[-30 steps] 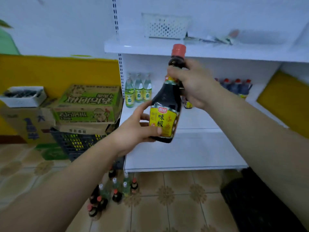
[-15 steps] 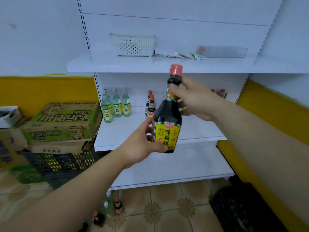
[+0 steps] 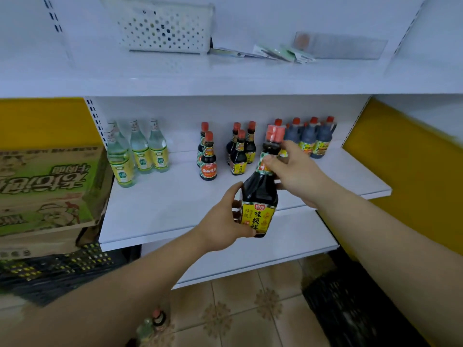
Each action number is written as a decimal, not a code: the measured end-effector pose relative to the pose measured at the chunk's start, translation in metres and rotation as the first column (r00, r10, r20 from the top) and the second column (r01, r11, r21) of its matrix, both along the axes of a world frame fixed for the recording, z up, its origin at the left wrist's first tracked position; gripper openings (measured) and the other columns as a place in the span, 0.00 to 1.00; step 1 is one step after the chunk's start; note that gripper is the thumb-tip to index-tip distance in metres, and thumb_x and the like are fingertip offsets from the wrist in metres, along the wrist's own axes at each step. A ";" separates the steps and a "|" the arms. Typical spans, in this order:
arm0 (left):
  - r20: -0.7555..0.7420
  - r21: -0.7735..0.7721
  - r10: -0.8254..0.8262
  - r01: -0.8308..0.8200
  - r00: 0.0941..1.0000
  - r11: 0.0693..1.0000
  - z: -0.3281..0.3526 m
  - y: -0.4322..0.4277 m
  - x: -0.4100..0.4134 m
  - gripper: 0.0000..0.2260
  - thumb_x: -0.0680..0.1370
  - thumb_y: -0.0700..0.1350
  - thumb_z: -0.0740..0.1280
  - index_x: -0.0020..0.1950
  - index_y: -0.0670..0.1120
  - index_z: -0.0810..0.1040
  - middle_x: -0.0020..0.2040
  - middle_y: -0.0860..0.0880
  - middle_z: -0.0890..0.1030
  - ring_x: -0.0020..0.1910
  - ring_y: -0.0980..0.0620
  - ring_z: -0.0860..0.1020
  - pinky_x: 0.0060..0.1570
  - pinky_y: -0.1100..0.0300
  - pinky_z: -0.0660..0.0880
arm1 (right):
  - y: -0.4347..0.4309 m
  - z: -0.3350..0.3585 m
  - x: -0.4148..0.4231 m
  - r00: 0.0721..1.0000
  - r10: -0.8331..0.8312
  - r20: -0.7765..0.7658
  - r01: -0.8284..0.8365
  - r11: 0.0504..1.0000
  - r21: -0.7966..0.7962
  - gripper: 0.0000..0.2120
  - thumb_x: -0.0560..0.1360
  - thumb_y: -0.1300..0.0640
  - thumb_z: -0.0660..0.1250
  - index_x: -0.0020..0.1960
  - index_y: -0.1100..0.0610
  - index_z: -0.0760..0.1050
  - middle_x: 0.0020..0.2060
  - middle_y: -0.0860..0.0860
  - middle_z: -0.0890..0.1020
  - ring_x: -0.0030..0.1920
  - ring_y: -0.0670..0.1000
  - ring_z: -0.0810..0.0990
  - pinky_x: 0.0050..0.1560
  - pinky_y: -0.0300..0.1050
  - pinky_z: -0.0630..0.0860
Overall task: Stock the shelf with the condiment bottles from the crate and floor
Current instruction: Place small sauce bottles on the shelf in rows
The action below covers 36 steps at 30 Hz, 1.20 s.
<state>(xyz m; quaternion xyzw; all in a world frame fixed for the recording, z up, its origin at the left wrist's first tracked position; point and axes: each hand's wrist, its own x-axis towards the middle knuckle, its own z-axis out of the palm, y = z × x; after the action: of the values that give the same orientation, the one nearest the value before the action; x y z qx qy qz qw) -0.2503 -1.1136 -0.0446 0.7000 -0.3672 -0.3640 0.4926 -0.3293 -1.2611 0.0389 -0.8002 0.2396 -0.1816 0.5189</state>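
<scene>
Now | bottle (image 3: 260,191) near-upright, cap up | left hand (image 3: 223,221) grips base | right hand (image 3: 295,174) neck

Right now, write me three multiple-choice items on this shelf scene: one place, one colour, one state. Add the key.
1. The white basket sits: A) on the floor; B) on the top shelf; C) on the cardboard box.
2. The held bottle has a cap that is: A) green; B) blue; C) red.
3. The held bottle is gripped by: A) both hands; B) one hand alone; C) no hand.
Key: 1 B, it stands on the top board. 2 C, the cap above the dark neck is red. 3 A, the left hand grips the labelled body, the right hand the neck.
</scene>
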 end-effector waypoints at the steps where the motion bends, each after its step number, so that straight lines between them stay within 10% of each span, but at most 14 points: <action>1: 0.003 0.009 -0.013 0.013 1.000 1.000 -0.004 -0.010 0.008 0.46 0.68 0.33 0.74 0.75 0.58 0.51 0.57 0.51 0.73 0.51 0.55 0.79 0.47 0.58 0.80 | -0.010 -0.005 0.005 1.000 -0.025 0.003 0.025 1.000 0.004 0.09 0.79 0.53 0.63 0.58 0.48 0.69 0.55 0.53 0.79 0.55 0.54 0.80 0.58 0.58 0.77; 7: 0.022 0.063 -0.041 0.040 0.999 0.997 -0.032 -0.076 0.037 0.48 0.68 0.35 0.75 0.77 0.57 0.49 0.63 0.50 0.71 0.55 0.50 0.78 0.52 0.51 0.79 | -0.074 -0.035 0.032 0.998 -0.066 -0.011 0.066 0.998 0.017 0.07 0.78 0.53 0.64 0.50 0.41 0.71 0.54 0.50 0.79 0.57 0.55 0.79 0.60 0.61 0.75; 16: 0.116 0.043 0.258 -0.264 0.959 0.963 -0.110 -0.201 0.059 0.45 0.68 0.38 0.76 0.75 0.58 0.52 0.58 0.58 0.73 0.49 0.61 0.76 0.45 0.70 0.73 | -0.190 -0.101 0.091 0.988 0.122 -0.098 -0.134 0.983 -0.122 0.08 0.79 0.53 0.63 0.56 0.50 0.67 0.52 0.50 0.78 0.52 0.50 0.77 0.49 0.44 0.71; 36: 0.289 0.001 0.420 -0.439 0.860 0.898 -0.244 -0.302 0.133 0.47 0.68 0.39 0.74 0.75 0.62 0.49 0.57 0.52 0.79 0.52 0.52 0.81 0.55 0.51 0.77 | -0.283 -0.225 0.167 0.976 0.210 -0.047 -0.215 0.961 -0.176 0.14 0.79 0.54 0.63 0.63 0.54 0.67 0.50 0.49 0.76 0.51 0.49 0.76 0.47 0.40 0.69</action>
<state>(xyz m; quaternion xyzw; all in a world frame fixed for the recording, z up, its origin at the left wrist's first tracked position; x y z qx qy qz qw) -0.1171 -1.4158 -0.2882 0.8247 -0.2558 -0.1538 0.4804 -0.1618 -1.5441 -0.1860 -0.8673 0.1421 -0.1344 0.4578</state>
